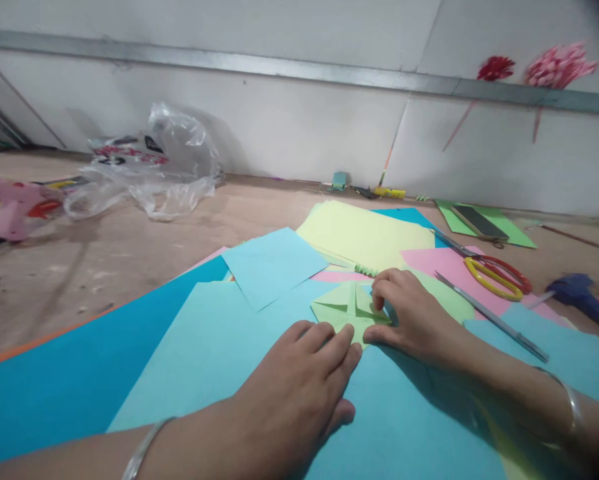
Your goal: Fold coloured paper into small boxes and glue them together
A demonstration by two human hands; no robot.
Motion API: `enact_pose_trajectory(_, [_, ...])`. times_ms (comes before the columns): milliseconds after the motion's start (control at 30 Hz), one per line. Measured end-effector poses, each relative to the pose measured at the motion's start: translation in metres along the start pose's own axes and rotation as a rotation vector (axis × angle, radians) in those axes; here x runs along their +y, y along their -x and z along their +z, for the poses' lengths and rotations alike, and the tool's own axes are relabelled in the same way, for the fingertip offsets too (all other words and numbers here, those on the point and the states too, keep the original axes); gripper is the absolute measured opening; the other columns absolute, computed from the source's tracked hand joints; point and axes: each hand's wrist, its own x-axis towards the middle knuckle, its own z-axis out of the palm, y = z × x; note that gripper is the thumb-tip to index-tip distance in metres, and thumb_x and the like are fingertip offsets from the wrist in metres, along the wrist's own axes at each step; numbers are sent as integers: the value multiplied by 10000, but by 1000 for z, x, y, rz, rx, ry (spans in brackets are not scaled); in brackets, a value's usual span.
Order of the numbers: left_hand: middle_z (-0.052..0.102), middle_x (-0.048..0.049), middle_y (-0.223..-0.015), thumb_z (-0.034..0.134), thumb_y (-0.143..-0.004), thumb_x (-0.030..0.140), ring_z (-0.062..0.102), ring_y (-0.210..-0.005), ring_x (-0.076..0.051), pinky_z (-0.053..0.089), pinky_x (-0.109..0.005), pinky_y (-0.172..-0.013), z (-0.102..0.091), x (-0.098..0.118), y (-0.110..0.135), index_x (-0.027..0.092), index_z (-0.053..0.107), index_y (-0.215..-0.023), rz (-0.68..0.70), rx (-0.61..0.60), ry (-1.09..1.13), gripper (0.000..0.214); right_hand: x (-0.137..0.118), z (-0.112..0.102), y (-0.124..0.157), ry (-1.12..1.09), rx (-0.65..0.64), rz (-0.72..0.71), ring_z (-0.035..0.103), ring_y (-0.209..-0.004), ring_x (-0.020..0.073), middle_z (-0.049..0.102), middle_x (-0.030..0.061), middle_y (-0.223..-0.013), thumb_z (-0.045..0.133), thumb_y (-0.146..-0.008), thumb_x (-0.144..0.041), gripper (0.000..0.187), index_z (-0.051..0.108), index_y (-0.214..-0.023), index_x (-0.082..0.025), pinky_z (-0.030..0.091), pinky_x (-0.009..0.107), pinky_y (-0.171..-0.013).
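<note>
A small light-green folded paper (350,311) lies on the light-blue sheets (204,347), its creased flaps facing up. My left hand (309,380) rests at its lower left edge with the fingers stretched out, their tips pressing the paper. Around the right corner of the folded paper, my right hand (404,310) is closed, thumb below and curled fingers above a flap. Just behind it lies a small crimped green paper strip (365,270). A light-blue square of paper (274,263) sits to the left of the fold.
Scissors with red and yellow handles (496,277), a grey pen-like tool (499,319) and a dark-blue handled tool (584,300) lie at right. A phone (479,222) rests on green paper. At left are a plastic bag (159,163) and a pink glue gun (16,207); paper flowers (559,65) hang behind.
</note>
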Motion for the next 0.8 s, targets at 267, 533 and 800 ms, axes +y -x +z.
enact_pose_trajectory(267, [563,-99,-1384,539,-937,438,543,-1056,-278,432,-428,-882,2,-3,1,157,524,-1324,4,22,6,478,13,-20,-4,33,-149,111,522,-943,233,559,54,-957,828,-676,-290,282,568,-731,-195,415,314,-747])
enact_pose_trajectory(533, [583,-101,-1333,612,-893,472,535,-1022,-267,412,-417,-859,-4,-2,-3,160,537,-1288,-2,-21,40,509,16,-25,-4,71,-115,95,535,-903,234,566,60,-922,810,-659,-273,224,630,-764,-192,425,316,-734])
enact_pose_trajectory(800, [639,-74,-1075,597,-836,622,509,-897,-267,394,-425,-776,-4,3,-16,165,446,-1387,-56,-53,61,731,0,-14,-1,-100,-179,-71,538,-842,188,574,45,-852,696,-768,-130,78,633,-755,-173,420,284,-705])
